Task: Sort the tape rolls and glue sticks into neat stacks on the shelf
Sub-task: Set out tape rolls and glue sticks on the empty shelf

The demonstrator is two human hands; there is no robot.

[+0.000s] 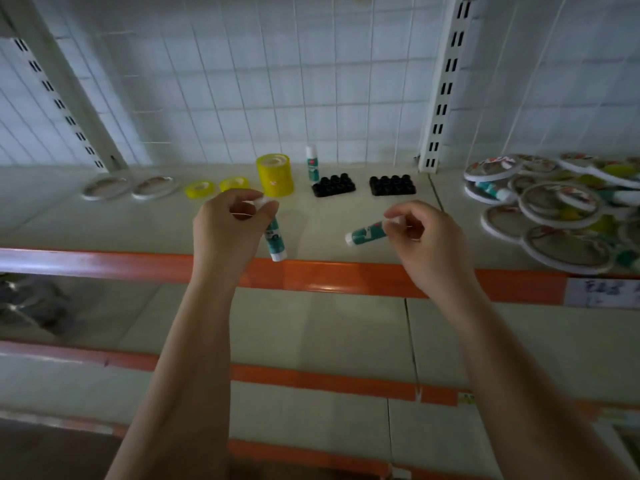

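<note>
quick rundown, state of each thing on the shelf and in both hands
left hand: pinches a glue stick by its top, hanging near upright
right hand: pinches a second glue stick, tilted
third glue stick: standing upright
tall yellow tape stack: upright
two yellow rolls: lying flat, side by side
two white rolls: flat
black trays: flat
pile at right: jumbled

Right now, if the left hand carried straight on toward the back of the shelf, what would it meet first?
Most likely the tall yellow tape stack, which stands just behind the left hand and the glue stick it holds. Depth is hard to judge from this one view.
</note>
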